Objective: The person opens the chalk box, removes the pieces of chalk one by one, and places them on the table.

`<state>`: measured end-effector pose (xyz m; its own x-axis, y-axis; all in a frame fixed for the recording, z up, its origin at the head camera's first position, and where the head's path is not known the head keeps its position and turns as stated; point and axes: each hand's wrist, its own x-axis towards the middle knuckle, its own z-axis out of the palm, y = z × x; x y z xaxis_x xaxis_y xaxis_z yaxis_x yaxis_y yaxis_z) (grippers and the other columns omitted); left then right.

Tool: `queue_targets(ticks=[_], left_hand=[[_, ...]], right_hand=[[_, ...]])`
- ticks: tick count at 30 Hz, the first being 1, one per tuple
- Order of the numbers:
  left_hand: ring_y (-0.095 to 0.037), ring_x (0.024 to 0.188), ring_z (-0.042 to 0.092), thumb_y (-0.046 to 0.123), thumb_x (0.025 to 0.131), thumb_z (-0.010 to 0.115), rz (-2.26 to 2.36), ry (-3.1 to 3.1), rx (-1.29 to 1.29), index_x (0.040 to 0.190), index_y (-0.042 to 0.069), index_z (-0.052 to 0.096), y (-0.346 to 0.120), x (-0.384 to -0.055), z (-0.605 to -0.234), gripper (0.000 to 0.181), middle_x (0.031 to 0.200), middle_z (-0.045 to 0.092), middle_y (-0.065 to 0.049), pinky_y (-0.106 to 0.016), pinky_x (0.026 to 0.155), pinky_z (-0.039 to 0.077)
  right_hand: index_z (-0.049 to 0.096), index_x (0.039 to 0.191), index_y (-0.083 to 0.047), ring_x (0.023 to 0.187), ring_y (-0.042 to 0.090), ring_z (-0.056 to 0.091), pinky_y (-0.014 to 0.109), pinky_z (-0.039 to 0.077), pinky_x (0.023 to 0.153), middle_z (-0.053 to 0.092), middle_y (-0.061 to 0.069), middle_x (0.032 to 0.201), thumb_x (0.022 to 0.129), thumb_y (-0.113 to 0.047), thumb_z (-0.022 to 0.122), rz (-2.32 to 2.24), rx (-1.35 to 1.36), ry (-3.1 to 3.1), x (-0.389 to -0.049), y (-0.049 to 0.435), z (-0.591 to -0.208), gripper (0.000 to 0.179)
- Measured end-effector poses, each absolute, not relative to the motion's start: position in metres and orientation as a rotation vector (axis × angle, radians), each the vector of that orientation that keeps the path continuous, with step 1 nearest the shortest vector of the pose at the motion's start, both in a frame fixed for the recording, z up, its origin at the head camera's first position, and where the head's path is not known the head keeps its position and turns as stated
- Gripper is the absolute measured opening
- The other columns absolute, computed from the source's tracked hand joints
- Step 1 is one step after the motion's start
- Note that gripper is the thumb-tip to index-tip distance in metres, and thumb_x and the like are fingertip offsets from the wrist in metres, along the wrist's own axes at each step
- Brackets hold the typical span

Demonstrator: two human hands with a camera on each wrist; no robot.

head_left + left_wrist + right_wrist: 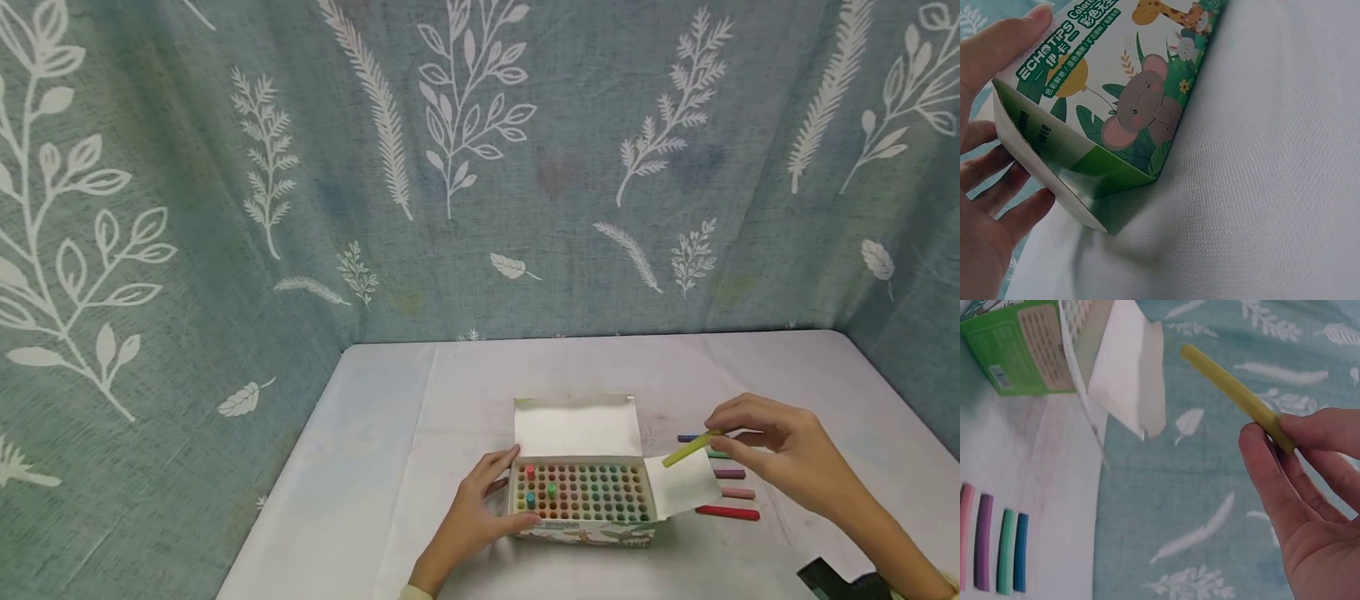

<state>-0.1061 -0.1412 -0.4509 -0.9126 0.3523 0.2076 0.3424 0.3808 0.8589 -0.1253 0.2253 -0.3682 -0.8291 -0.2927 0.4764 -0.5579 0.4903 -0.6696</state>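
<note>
An open cardboard chalk box (592, 534) with printed animals stands on the table, its insert (621, 492) full of round holes. A red chalk (530, 472), a green chalk (551, 491) and a blue chalk (530, 500) stick up from holes on the left. My left hand (477, 502) holds the box at its left end, thumb on the printed front and fingers against the side flap (1044, 172). Right of the box and above the table, my right hand (783, 450) pinches a yellow-green chalk stick (1229, 390) by one end; its other end points toward the box.
Several chalk sticks lie in a column right of the box, among them a purple chalk (730, 474), a pink chalk (738, 493) and a red chalk (727, 512). The lid (576, 427) stands up behind; a white side flap (684, 487) spreads right. Leaf-patterned cloth (480, 275) hangs behind the table.
</note>
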Motion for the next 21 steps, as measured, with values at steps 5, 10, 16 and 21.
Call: queue_targets(ticks=[5,10,16,21], left_hand=[[-0.029,0.118,0.038,0.025,0.070,0.075,1.628,2.595,0.669,0.135,0.009,0.034,-0.142,-0.107,-0.452,0.079,0.126,0.040,-0.009,-0.042,0.091,0.043],[-0.031,0.117,0.039,0.019,0.070,0.075,1.659,2.580,0.691,0.135,0.007,0.034,-0.142,-0.107,-0.453,0.078,0.125,0.040,-0.011,-0.043,0.090,0.043],[-0.032,0.117,0.038,0.018,0.071,0.074,1.661,2.578,0.732,0.135,0.006,0.034,-0.142,-0.107,-0.453,0.076,0.125,0.040,-0.012,-0.044,0.089,0.044],[-0.031,0.116,0.039,0.019,0.071,0.074,1.657,2.590,0.738,0.135,0.006,0.034,-0.142,-0.109,-0.452,0.077,0.125,0.040,-0.012,-0.044,0.089,0.044]], right_hand=[[0.066,0.088,-0.015,0.074,0.005,0.060,0.015,0.052,0.062,0.059,-0.002,0.088,0.070,0.001,0.071,1.256,0.585,-2.453,-0.124,0.241,-0.374,0.025],[0.065,0.089,-0.012,0.074,0.004,0.060,0.014,0.052,0.061,0.059,0.001,0.087,0.073,-0.003,0.070,1.247,0.497,-2.485,-0.124,0.254,-0.379,0.019],[0.064,0.088,-0.012,0.073,0.005,0.060,0.014,0.052,0.060,0.060,0.000,0.084,0.074,-0.006,0.069,1.222,0.389,-2.507,-0.124,0.267,-0.388,0.016],[0.063,0.092,-0.009,0.070,0.006,0.060,0.014,0.052,0.059,0.060,-0.001,0.084,0.076,-0.007,0.068,1.204,0.309,-2.525,-0.126,0.278,-0.394,0.017]])
